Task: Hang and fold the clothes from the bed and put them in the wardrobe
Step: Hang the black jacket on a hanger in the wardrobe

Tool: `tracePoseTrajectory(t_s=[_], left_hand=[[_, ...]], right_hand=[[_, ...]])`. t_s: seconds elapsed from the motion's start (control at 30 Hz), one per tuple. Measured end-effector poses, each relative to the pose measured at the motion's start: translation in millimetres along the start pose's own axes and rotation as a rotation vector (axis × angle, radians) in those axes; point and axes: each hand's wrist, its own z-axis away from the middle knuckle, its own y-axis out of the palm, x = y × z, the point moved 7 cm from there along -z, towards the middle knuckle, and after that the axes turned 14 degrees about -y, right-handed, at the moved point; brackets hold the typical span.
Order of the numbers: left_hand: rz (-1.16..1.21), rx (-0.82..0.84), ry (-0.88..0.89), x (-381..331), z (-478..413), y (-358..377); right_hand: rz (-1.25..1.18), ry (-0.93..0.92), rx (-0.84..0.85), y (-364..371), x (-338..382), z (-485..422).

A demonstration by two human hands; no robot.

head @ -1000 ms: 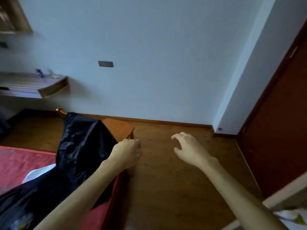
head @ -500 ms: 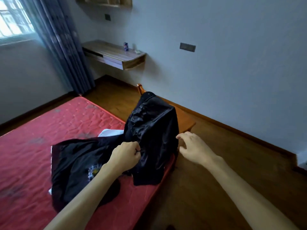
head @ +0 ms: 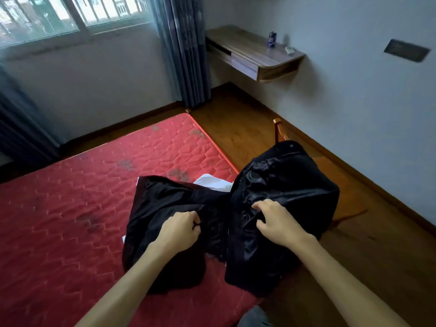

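We look down on two bare forearms reaching over the corner of a bed point(head: 70, 208) with a red quilted mattress. The left hand point(head: 179, 228) has its fingers curled tight into a fist, pinching a small fold of a black garment point(head: 295, 185). The right hand point(head: 278, 223), just beside it, has its fingers bent and a little spread, their tips dug into the shiny fabric of the same garment. The garment lies under and around both sets of fingers. Its left part is flat on the mattress, and its right part humps up beyond the right fingers and hangs over the bed's edge against a wooden chair point(head: 278, 129). We see a white cloth point(head: 213, 184) peeking from under the black fabric, just beyond the gap between the hands. Well beyond the right fingers, a wall-mounted tabletop point(head: 247, 47) carries a blue can point(head: 272, 39). A grey-blue curtain point(head: 186, 50) and a window point(head: 59, 15) stand far beyond the left fingers
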Motion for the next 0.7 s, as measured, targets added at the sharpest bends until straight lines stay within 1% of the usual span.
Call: tracePoseTrajectory(t_s=[0.1,0.17,0.23,0.33,0.4,0.5,0.6,0.67,0.7], left_hand=[[-0.01,0.039,-0.026,-19,-32,3],[-0.013,0.063,-0.029,-36,-52,6],[-0.01,0.097,-0.023,-56,-72,11],[-0.014,0.136,0.015,-94,-100,18],[-0.022,0.153,0.066,-127,-118,19],[0.006,0.192,0.156,-177,-146,21],[0.09,0.202,0.26,-226,-167,21],[0.12,0.192,0.312,-257,-178,19],[0.109,0.196,0.335,-273,-183,20]], right_hand=[[0.039,-0.016,-0.002,-10,-27,-32],[0.066,0.013,-0.058,-23,-52,-49],[0.081,0.086,-0.152,-42,-83,-58],[0.093,0.238,-0.348,-81,-141,-62],[0.076,0.344,-0.399,-101,-182,-61],[-0.056,0.455,-0.311,-106,-228,-60],[-0.18,0.488,-0.179,-91,-248,-64],[-0.185,0.519,-0.135,-80,-257,-66],[-0.139,0.53,-0.128,-76,-260,-66]])
